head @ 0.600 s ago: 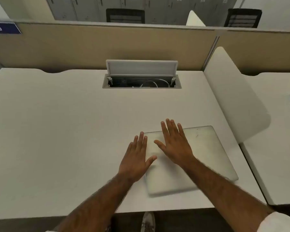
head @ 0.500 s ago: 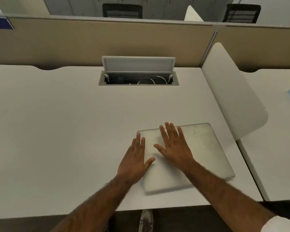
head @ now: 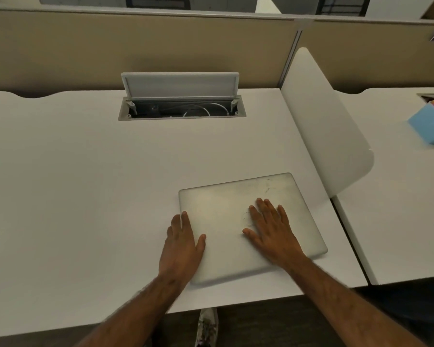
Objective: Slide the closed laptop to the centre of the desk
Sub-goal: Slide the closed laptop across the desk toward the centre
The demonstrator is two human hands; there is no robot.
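The closed silver laptop [head: 226,221] lies flat on the white desk [head: 85,196], right of the desk's middle and slightly skewed, with its near edge close to the desk's front edge. My left hand [head: 183,244] rests flat at the laptop's left edge, the thumb on the lid and the fingers partly on the desk. My right hand [head: 273,234] lies palm down on the middle-right of the lid with its fingers spread. Neither hand curls around the laptop.
An open cable box [head: 182,107] with its lid up is set into the back of the desk. A white divider panel [head: 323,126] bounds the right side, close to the laptop. A blue box [head: 429,123] stands on the neighbouring desk. A beige partition [head: 135,46] runs along the back.
My right hand has shifted rightward across the lid, away from my left hand. The laptop has stayed about where it was under the cable box. The view has swung right.
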